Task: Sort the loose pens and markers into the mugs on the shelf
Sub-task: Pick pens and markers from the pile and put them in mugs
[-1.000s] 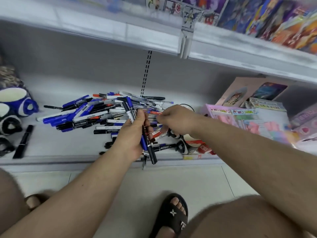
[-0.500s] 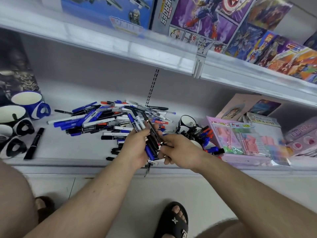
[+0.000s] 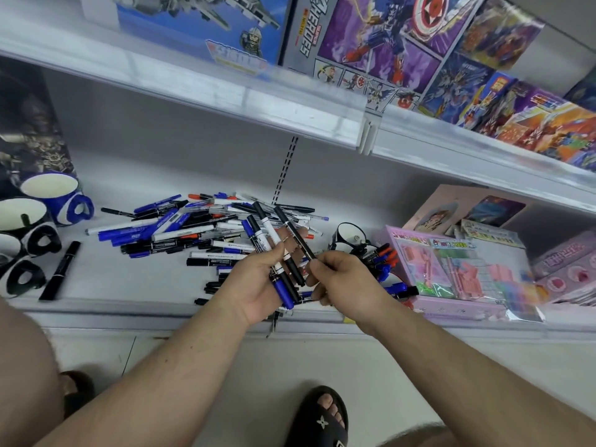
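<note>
Change: since half a second ago, the right hand point(image 3: 343, 279) has been drawn slightly right, and the thin black pen point(image 3: 294, 232) it pinches is now tilted up and left across the bundle; the mug on the right is more exposed.
Left hand: the left hand point(image 3: 261, 285) is held palm up above the near shelf edge, its fingers point(image 3: 280, 253) curled round a bundle of markers point(image 3: 274, 250) in black, blue and white.
Right hand: the lower end of the thin black pen is pinched between thumb and fingers, just right of the left hand, the pen's upper part lying against the bundle.
Loose pile: a heap of pens and markers point(image 3: 193, 227) is spread on the shelf point(image 3: 129, 285), far of the hands and left of centre.
Single marker: one black marker point(image 3: 59, 271) lies apart on the left, near the mugs.
Left mugs: a blue mug point(image 3: 53, 195) stands far left, with black-and-white mugs point(image 3: 24, 227) nearer beside it.
Right mug: a black-rimmed mug point(image 3: 350, 233) is seen right of the hands, with pens point(image 3: 383, 256) bunched beside it.
Other goods: pink packaged sets point(image 3: 451, 269) lie on the right; toy boxes point(image 3: 371, 43) stand on the upper shelf.
Floor: a black sandal point(image 3: 317, 417) is seen below.
</note>
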`<state>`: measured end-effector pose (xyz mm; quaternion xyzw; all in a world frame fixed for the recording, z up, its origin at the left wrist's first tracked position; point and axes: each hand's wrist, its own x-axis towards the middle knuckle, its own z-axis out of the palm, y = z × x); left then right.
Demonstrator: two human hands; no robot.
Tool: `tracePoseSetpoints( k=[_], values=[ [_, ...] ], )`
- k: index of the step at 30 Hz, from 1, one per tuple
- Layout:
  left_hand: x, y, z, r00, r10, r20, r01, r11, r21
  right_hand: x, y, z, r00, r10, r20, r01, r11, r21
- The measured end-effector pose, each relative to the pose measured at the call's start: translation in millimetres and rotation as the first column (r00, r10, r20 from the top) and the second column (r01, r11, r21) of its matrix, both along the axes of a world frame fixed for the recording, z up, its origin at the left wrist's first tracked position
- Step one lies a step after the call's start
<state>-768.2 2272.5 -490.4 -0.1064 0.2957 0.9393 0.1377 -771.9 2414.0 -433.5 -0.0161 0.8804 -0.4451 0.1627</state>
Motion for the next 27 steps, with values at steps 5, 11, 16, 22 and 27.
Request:
tracePoseSetpoints(
  k=[5,11,16,22,27],
  values=[
    [-3.2,3.1,8.9,0.984,0.149,0.094,-0.151,0.988,0.016,2.4,-3.1,-3.4,0.994,-0.003,-0.113,0.008,0.999,0.050],
    [-5.2,15.9,17.8,0.920,0.272,0.282,-0.238,0.959,-0.151,21.9,-16.1,-5.9,0.973,0.213,-0.091,-0.179,0.941,0.287],
    [-2.2,24.3,14.3,0.910,0.372,0.184,-0.290,0.887,-0.359,29.6,-21.5,-17.3,0.962,0.261,-0.079,-0.223,0.920,0.323],
    [0.8,30.8,10.8,0.941,0.316,0.119,-0.226,0.851,-0.475,24.7,-19.1,-20.1,0.940,0.335,-0.070,-0.273,0.858,0.436],
    [-4.6,24.1,13.6,0.954,0.241,0.180,-0.133,0.875,-0.464,10.9,-10.0,-19.0,0.952,0.305,-0.001,-0.286,0.893,0.348]
  ],
)
